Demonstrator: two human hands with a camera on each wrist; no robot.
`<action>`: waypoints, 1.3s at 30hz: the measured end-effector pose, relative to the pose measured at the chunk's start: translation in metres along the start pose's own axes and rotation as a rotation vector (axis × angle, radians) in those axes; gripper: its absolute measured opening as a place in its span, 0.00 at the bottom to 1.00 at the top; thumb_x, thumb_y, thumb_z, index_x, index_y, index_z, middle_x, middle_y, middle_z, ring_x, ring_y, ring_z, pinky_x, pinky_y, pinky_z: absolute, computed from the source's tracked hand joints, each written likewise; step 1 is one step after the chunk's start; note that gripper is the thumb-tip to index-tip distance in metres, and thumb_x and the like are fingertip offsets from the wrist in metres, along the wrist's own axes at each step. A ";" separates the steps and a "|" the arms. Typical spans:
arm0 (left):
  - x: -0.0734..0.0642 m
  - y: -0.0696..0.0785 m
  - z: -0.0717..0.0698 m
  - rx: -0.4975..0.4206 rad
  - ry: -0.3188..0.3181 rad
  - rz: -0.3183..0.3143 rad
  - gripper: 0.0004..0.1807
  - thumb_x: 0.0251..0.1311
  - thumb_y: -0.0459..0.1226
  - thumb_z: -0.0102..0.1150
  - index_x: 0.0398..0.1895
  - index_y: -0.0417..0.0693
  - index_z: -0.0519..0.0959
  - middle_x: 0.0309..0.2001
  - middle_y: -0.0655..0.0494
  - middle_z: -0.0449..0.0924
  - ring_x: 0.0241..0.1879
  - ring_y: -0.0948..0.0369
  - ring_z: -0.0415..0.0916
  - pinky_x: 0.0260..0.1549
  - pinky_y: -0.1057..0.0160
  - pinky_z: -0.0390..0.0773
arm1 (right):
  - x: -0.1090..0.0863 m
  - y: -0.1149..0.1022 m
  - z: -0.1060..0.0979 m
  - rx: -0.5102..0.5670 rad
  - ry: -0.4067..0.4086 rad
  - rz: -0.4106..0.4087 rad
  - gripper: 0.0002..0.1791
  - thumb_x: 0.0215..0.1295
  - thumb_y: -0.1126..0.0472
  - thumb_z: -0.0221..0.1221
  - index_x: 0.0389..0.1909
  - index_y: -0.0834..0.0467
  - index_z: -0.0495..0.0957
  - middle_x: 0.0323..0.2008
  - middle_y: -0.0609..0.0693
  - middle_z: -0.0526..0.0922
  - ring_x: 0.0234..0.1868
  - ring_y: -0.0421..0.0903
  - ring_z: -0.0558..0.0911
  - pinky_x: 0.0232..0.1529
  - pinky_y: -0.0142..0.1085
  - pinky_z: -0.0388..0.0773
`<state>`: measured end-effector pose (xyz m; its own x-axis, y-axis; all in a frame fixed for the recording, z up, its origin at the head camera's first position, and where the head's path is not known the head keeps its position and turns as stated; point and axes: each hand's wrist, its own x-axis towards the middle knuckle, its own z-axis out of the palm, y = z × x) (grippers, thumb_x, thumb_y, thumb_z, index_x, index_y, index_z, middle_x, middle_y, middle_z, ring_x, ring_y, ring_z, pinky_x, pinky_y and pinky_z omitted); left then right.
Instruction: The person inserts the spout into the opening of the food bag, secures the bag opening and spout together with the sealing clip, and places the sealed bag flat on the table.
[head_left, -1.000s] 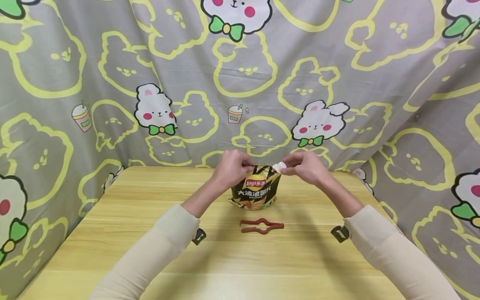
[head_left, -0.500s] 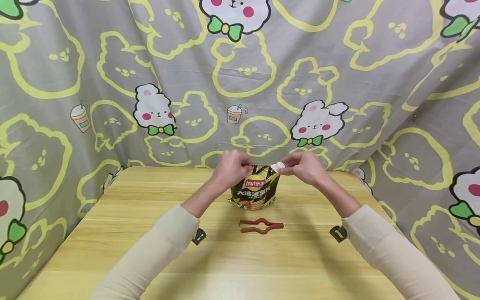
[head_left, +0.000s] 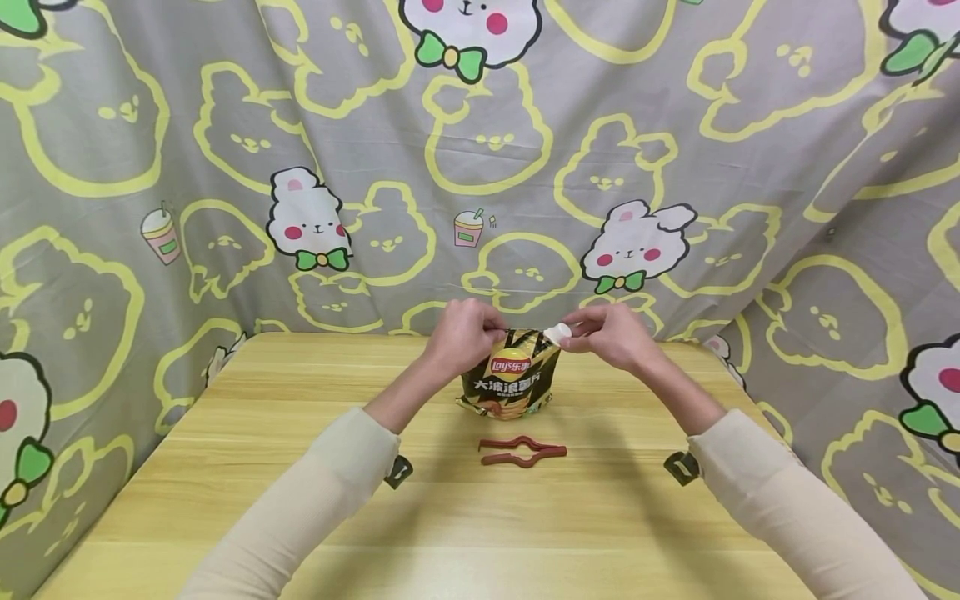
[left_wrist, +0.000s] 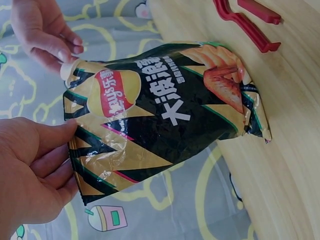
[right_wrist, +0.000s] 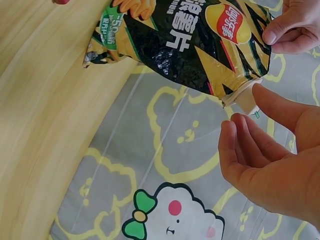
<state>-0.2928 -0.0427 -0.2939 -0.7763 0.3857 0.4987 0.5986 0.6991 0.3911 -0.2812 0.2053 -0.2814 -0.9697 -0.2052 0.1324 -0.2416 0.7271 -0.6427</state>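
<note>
A black and gold Lay's potato chip bag [head_left: 516, 385] stands on its base toward the back of the table. My left hand [head_left: 467, 337] pinches the bag's top edge at the left corner, thumb on the printed front. At the top right corner sits a small white cap-like piece [right_wrist: 246, 100]. My right hand [head_left: 611, 335] holds this piece between thumb and fingers, the thumb against its side and the fingertips below it in the right wrist view. In front of the bag lies a dark red plastic clip [head_left: 522, 452], its two arms spread apart.
The light wooden table [head_left: 300, 500] reaches back to a grey curtain [head_left: 375, 150] with cartoon prints, which also closes in both sides. Small black tabs [head_left: 681, 467] stick out at both cuffs.
The right hand shifts very slightly with the white piece at the bag's corner. The left hand, bag and red clip stay in place.
</note>
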 end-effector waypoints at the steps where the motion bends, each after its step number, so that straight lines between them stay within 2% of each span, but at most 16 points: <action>1: 0.000 0.000 0.000 -0.001 -0.001 -0.002 0.04 0.58 0.29 0.69 0.31 0.44 0.91 0.33 0.52 0.90 0.33 0.58 0.88 0.38 0.60 0.87 | -0.001 0.001 0.000 -0.006 -0.001 0.000 0.23 0.62 0.57 0.70 0.56 0.61 0.83 0.44 0.59 0.89 0.45 0.53 0.87 0.41 0.39 0.81; 6: 0.001 0.000 0.000 -0.003 -0.008 -0.009 0.03 0.58 0.29 0.70 0.31 0.44 0.90 0.33 0.52 0.90 0.33 0.58 0.88 0.38 0.61 0.87 | -0.008 0.010 -0.002 -0.010 -0.026 0.014 0.24 0.63 0.57 0.69 0.57 0.65 0.81 0.44 0.61 0.88 0.45 0.54 0.86 0.46 0.45 0.83; 14: 0.001 -0.001 0.001 -0.009 -0.020 -0.027 0.03 0.59 0.29 0.69 0.32 0.44 0.90 0.34 0.52 0.90 0.33 0.58 0.88 0.38 0.61 0.87 | -0.020 0.036 0.006 -0.061 -0.073 0.031 0.21 0.62 0.58 0.69 0.52 0.66 0.82 0.37 0.55 0.89 0.38 0.47 0.86 0.40 0.38 0.81; 23: 0.000 0.002 0.001 -0.016 -0.023 -0.032 0.03 0.59 0.29 0.69 0.33 0.44 0.90 0.34 0.51 0.90 0.34 0.57 0.88 0.39 0.61 0.87 | -0.036 0.050 0.046 -0.082 -0.141 0.048 0.19 0.59 0.58 0.70 0.49 0.64 0.83 0.34 0.51 0.88 0.34 0.44 0.84 0.37 0.39 0.82; 28: 0.000 0.001 0.002 -0.013 -0.025 -0.035 0.04 0.60 0.29 0.69 0.33 0.44 0.91 0.34 0.51 0.90 0.34 0.58 0.88 0.39 0.61 0.87 | -0.043 0.051 0.071 -0.105 -0.150 0.020 0.18 0.56 0.59 0.72 0.46 0.63 0.84 0.35 0.51 0.88 0.36 0.44 0.85 0.40 0.41 0.82; 31: 0.001 0.000 0.002 -0.007 -0.023 -0.034 0.04 0.60 0.29 0.69 0.33 0.45 0.91 0.34 0.52 0.90 0.34 0.58 0.88 0.39 0.61 0.87 | -0.047 0.051 0.082 -0.111 -0.155 -0.024 0.17 0.54 0.61 0.72 0.44 0.63 0.85 0.36 0.54 0.88 0.38 0.47 0.85 0.42 0.42 0.82; 35: 0.001 0.000 0.002 -0.003 -0.022 -0.030 0.04 0.60 0.29 0.69 0.33 0.45 0.91 0.34 0.52 0.90 0.33 0.58 0.87 0.39 0.62 0.87 | -0.051 0.051 0.093 -0.089 -0.160 -0.065 0.16 0.51 0.64 0.72 0.42 0.64 0.85 0.37 0.56 0.88 0.40 0.52 0.86 0.43 0.43 0.82; 39: 0.001 0.000 0.002 -0.002 -0.019 -0.027 0.04 0.59 0.29 0.69 0.33 0.45 0.91 0.34 0.52 0.90 0.33 0.58 0.87 0.39 0.62 0.87 | -0.052 0.051 0.100 -0.055 -0.166 -0.068 0.15 0.49 0.66 0.73 0.40 0.62 0.86 0.37 0.55 0.89 0.41 0.53 0.86 0.44 0.44 0.82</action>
<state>-0.2941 -0.0407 -0.2945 -0.7955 0.3784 0.4733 0.5781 0.7082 0.4053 -0.2391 0.1876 -0.3961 -0.9332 -0.3565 0.0450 -0.3119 0.7416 -0.5939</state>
